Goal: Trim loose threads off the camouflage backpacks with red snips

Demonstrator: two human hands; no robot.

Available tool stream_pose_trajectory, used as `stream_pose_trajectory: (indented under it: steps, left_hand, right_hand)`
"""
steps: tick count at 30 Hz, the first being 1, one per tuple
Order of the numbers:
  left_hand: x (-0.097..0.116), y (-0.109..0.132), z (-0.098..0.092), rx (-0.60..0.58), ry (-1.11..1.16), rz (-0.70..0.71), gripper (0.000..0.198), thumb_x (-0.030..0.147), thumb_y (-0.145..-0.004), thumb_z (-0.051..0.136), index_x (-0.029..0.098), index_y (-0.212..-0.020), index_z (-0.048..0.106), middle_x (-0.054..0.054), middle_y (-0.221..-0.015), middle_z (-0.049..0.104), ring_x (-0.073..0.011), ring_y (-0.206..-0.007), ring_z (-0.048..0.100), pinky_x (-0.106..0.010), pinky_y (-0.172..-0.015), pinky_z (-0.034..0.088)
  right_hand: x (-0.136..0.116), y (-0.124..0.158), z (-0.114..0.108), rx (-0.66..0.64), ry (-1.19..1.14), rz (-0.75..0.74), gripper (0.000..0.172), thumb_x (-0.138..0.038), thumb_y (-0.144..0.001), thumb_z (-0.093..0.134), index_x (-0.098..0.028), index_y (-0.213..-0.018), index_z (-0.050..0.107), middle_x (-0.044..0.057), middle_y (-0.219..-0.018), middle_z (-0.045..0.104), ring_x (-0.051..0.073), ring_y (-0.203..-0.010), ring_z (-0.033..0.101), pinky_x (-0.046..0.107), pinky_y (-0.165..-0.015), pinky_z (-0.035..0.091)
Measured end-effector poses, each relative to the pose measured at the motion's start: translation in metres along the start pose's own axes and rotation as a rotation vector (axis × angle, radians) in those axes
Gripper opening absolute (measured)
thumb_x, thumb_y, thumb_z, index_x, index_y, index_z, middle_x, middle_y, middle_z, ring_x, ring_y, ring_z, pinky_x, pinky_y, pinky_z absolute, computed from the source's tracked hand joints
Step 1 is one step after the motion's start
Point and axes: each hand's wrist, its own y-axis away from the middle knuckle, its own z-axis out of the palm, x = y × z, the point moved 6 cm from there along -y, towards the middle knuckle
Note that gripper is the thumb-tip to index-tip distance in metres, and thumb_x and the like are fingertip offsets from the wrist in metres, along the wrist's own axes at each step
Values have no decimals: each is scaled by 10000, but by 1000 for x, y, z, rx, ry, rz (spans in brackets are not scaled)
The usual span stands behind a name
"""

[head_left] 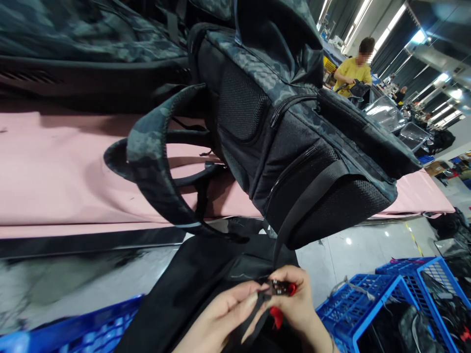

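Note:
A large black backpack (pixel 294 147) with dark camouflage panels lies on its side on the pink-covered table, its lower end jutting over the near edge. From that end a black webbing strap (pixel 305 201) hangs down to my hands. My left hand (pixel 235 309) pinches the strap's lower part between thumb and fingers. Close beside it, my right hand (pixel 294 299) is closed round a small hand tool with a dark metal head and red handles (pixel 275 317). The tool's head meets the strap by my left fingertips; its exact kind is partly hidden. A camouflage shoulder strap (pixel 150 147) loops out leftward.
More camouflage bags (pixel 91 34) lie along the back of the pink table (pixel 55 171). Blue plastic crates (pixel 360 299) with dark goods stand at lower right, another blue crate (pixel 88 328) at lower left. A person in yellow (pixel 353 71) works farther off.

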Motion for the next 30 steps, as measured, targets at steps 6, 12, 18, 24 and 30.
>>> stream_pose_trajectory:
  steps: [6,12,18,24,30]
  left_hand:
    - [23,-5,-15,186,-365,307,358,551,-673,735,241,-852,753,-49,-864,726,-218,-811,665,-263,-778,527]
    - [34,-1,-25,349,-252,215,370,552,-684,719,192,-770,719,-19,-655,679,-198,-690,644,-274,-711,521]
    - [32,-2,-36,430,-203,223,505,593,-613,761,183,-904,717,-7,-645,677,-202,-696,642,-299,-749,514]
    - [33,1,-35,433,-277,274,400,571,-686,721,210,-858,698,17,-619,655,-173,-693,626,-240,-731,493]
    - [35,3,-27,397,-310,289,371,557,-696,721,212,-831,709,11,-640,666,-160,-675,625,-214,-693,507]
  right_hand:
    - [2,-8,3,88,81,68,257,-346,-610,805,-181,-568,612,-38,-543,543,101,-513,449,213,-488,386]
    - [-9,1,-7,106,172,-94,248,-305,-768,684,-222,-1000,659,-22,-733,623,123,-619,536,214,-543,433]
    - [-41,29,-10,126,713,-636,194,-304,-886,613,-232,-1060,657,58,-906,750,199,-757,689,311,-689,528]
    - [-53,30,8,12,838,-754,180,-268,-921,574,-201,-1084,611,44,-788,740,136,-503,605,262,-505,489]
    - [-52,25,12,20,830,-732,171,-280,-923,576,-186,-1060,616,65,-803,744,136,-496,599,253,-480,486]
